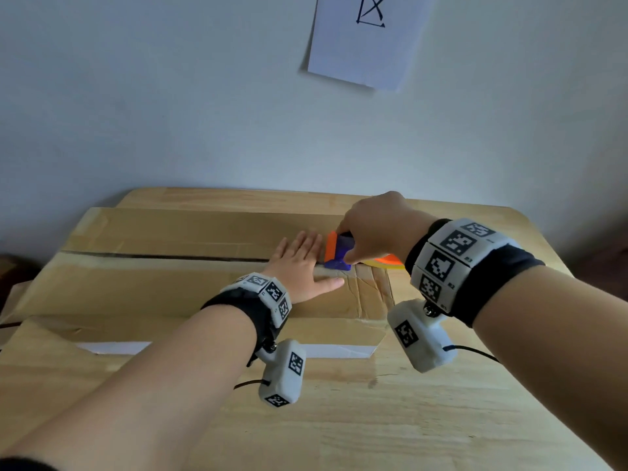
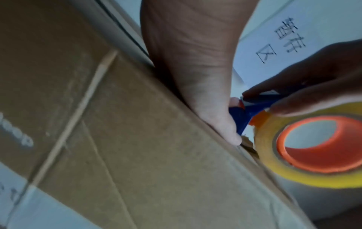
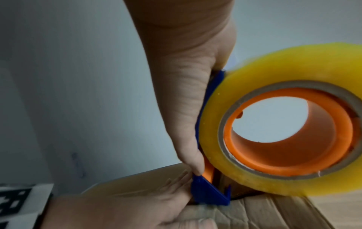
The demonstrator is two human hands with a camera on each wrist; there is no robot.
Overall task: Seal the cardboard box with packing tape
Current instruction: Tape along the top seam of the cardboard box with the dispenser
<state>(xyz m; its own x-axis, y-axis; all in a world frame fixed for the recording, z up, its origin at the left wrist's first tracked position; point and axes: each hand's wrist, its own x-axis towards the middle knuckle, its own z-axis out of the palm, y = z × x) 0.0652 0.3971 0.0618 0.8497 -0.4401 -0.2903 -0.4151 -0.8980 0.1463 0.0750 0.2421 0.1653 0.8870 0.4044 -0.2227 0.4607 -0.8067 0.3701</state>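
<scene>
While the left hand [image 1: 300,265] lies flat with straight fingers on the top of the cardboard box [image 1: 190,287], just beside the centre seam [image 1: 163,256], the right hand [image 1: 375,229] grips the tape dispenser [image 1: 336,253] with curled fingers, its blue nose resting on the box top near the right end. The box sits on the wooden table [image 1: 390,419], against the wall. The two hands are close together, nearly touching at the dispenser.

To do this step well, judged from the position: keep the flat hand pressing the flap down close to the nose, hold the dispenser low so the tape lies on the seam, and draw it straight along the dark gap, which appears unsealed to the left.

Count: one box, one dispenser carrying one yellow tape roll [image 3: 284,124], one paper sheet [image 1: 367,39] on the wall, two hands.
</scene>
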